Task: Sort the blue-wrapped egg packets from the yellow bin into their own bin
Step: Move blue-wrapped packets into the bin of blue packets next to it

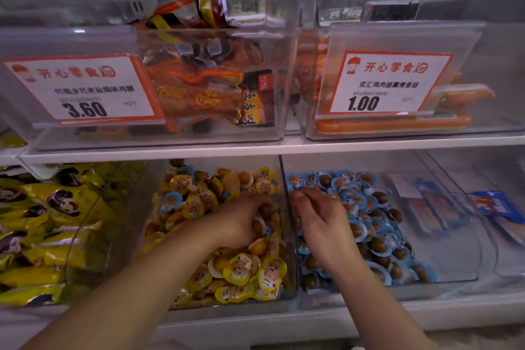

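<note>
On the lower shelf a clear bin (292, 270) holds yellow-wrapped egg packets (241, 268). A blue-wrapped egg packet (170, 202) lies among them at the left. My left hand (241, 221) is buried in this pile, fingers curled down into the packets; whether it grips one is hidden. To the right, a second clear bin (454, 270) holds blue-wrapped egg packets (377, 236). My right hand (321, 219) hovers over its left side, fingertips pinched together near the divider wall; nothing shows between them.
Yellow snack bags (42, 221) fill the bin at the left. Blue flat packs (500, 207) lie at the far right. The shelf (255, 148) above carries clear bins of orange meat snacks (204, 79) and sausages (397, 122), with price tags (82, 88).
</note>
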